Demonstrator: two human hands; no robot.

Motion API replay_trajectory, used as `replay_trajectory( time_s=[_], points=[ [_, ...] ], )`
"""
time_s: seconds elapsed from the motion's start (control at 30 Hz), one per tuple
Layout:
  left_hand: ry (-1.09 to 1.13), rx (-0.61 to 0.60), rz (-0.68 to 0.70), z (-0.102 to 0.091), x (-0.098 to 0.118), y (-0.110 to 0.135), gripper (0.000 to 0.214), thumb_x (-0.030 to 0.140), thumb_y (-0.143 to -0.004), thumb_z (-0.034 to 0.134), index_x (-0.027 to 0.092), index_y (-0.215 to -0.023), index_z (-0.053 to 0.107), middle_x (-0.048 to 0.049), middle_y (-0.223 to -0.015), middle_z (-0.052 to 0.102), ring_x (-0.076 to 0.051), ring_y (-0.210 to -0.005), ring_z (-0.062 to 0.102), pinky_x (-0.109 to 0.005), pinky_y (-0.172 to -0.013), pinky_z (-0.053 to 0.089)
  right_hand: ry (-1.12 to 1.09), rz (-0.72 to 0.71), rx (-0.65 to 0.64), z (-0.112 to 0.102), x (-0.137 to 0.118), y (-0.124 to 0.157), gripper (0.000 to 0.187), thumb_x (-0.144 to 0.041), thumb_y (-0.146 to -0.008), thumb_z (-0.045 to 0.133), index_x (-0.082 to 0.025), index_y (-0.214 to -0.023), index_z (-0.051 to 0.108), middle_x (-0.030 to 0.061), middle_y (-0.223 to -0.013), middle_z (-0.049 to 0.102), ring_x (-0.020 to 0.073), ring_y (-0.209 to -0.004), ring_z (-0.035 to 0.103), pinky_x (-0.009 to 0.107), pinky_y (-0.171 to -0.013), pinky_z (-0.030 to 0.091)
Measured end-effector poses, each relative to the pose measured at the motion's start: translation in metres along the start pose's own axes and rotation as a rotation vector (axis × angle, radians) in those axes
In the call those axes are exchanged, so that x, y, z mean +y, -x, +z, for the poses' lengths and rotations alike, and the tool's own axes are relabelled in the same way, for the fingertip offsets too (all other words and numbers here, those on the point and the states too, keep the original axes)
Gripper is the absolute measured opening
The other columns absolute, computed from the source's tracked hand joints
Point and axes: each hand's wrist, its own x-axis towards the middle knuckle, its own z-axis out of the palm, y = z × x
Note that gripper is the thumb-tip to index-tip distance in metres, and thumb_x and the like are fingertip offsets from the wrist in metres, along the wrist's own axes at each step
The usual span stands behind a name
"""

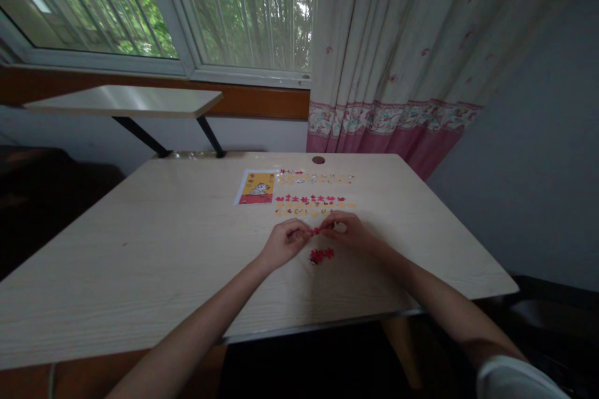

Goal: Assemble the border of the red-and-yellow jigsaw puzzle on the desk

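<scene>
- Pinching was pretty much the whole story: over the table, the left hand and right hand met fingertip to fingertip, each closed narrow on a small red piece held between them.
- Couldn't tell if that was one piece or two, way too small.
- Just nearer the person than both hands, a red cluster of joined pieces lay flat on the wood, touching neither hand.
- Just beyond the fingertips sat rows of loose pieces, red and orange.
- Beyond the left hand, a bit to its left — a picture card, yellow and red, lying flat.
</scene>
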Motion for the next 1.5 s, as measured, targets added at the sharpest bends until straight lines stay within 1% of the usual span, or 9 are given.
replay_trajectory(
  time_s=[0.2, 0.4, 0.57, 0.7, 0.83, 1.17, 1.27, 1.4, 1.5],
  points=[
    [0.011, -0.006, -0.003, 0.002, -0.001, 0.001, 0.022, 0.03, -0.081, 0.052, 0.014, -0.069, 0.06, 0.001, -0.062, 0.054, -0.009, -0.054, 0.043, -0.019, -0.048, 0.033, 0.243, -0.128, 0.014, 0.0, 0.002, 0.003, 0.016, -0.034, -0.083, 0.055, -0.022, -0.079, 0.065, 0.0027, -0.074, 0.065, 0.0138, -0.071, 0.057, 0.028, -0.074, 0.043],
    [0.0, -0.011, 0.004, 0.002, -0.001, 0.001, 0.022, 0.03, -0.083, 0.052, 0.014, -0.072, 0.062, -0.0009, -0.066, 0.058, -0.01, -0.056, 0.047, -0.021, -0.051, 0.036, 0.386, -0.258, 0.026, 0.001, 0.007, 0.005, 0.02, -0.032, -0.086, 0.049, -0.022, -0.082, 0.065, 0.0053, -0.077, 0.067, 0.0158, -0.077, 0.059, 0.03, -0.077, 0.041],
    [-0.124, -0.019, 0.092, -0.003, 0.003, 0.001, 0.019, 0.029, -0.085, 0.049, 0.016, -0.079, 0.061, -0.0036, -0.074, 0.062, -0.014, -0.068, 0.053, -0.025, -0.062, 0.042, 0.388, -0.234, 0.206, -0.01, 0.013, 0.001, 0.021, -0.034, -0.087, 0.05, -0.021, -0.079, 0.064, 0.0063, -0.074, 0.067, 0.0163, -0.073, 0.059, 0.032, -0.076, 0.041],
    [-0.358, -0.132, 0.251, -0.006, 0.004, 0.003, 0.016, 0.026, -0.086, 0.048, 0.016, -0.079, 0.059, -0.0041, -0.073, 0.059, -0.016, -0.073, 0.052, -0.028, -0.069, 0.042, 0.426, -0.122, 0.377, -0.022, 0.028, -0.003, 0.024, -0.038, -0.085, 0.051, -0.02, -0.078, 0.066, 0.0078, -0.076, 0.067, 0.0176, -0.073, 0.059, 0.032, -0.075, 0.043],
    [-0.43, -0.222, 0.303, -0.006, 0.002, 0.005, 0.016, 0.024, -0.087, 0.046, 0.017, -0.081, 0.059, -0.0049, -0.075, 0.058, -0.016, -0.074, 0.052, -0.027, -0.067, 0.043, 0.439, -0.053, 0.424, -0.029, 0.039, -0.005, 0.025, -0.039, -0.084, 0.052, -0.02, -0.079, 0.067, 0.0078, -0.075, 0.067, 0.0183, -0.072, 0.058, 0.032, -0.075, 0.044],
    [-0.448, -0.234, 0.328, -0.007, 0.002, 0.004, 0.016, 0.022, -0.086, 0.045, 0.017, -0.079, 0.059, -0.0046, -0.075, 0.057, -0.016, -0.075, 0.052, -0.028, -0.068, 0.043, 0.468, -0.05, 0.432, -0.03, 0.044, -0.004, 0.023, -0.038, -0.085, 0.053, -0.02, -0.081, 0.068, 0.0071, -0.079, 0.068, 0.0181, -0.074, 0.059, 0.033, -0.077, 0.044],
    [-0.473, -0.234, 0.319, -0.006, 0.0, 0.005, 0.016, 0.022, -0.087, 0.045, 0.017, -0.079, 0.058, -0.0047, -0.075, 0.057, -0.017, -0.075, 0.051, -0.028, -0.068, 0.043, 0.485, -0.085, 0.358, -0.038, 0.039, -0.012, 0.023, -0.037, -0.085, 0.053, -0.02, -0.082, 0.068, 0.0068, -0.079, 0.067, 0.0178, -0.076, 0.059, 0.032, -0.078, 0.042],
    [-0.496, -0.254, 0.318, -0.006, 0.0, 0.005, 0.017, 0.022, -0.086, 0.044, 0.017, -0.078, 0.058, -0.0052, -0.076, 0.057, -0.017, -0.076, 0.051, -0.028, -0.067, 0.043, 0.505, -0.09, 0.168, -0.055, 0.026, -0.049, 0.02, -0.034, -0.084, 0.054, -0.019, -0.083, 0.068, 0.0057, -0.083, 0.067, 0.0165, -0.077, 0.058, 0.03, -0.078, 0.039],
    [-0.497, -0.269, 0.315, -0.007, 0.002, 0.005, 0.018, 0.022, -0.086, 0.044, 0.017, -0.078, 0.059, -0.0051, -0.076, 0.058, -0.017, -0.076, 0.052, -0.028, -0.067, 0.043, 0.49, -0.055, 0.132, -0.063, 0.03, -0.091, 0.017, -0.03, -0.081, 0.057, -0.017, -0.082, 0.068, 0.0057, -0.082, 0.067, 0.0154, -0.075, 0.056, 0.027, -0.073, 0.039]
  ],
)
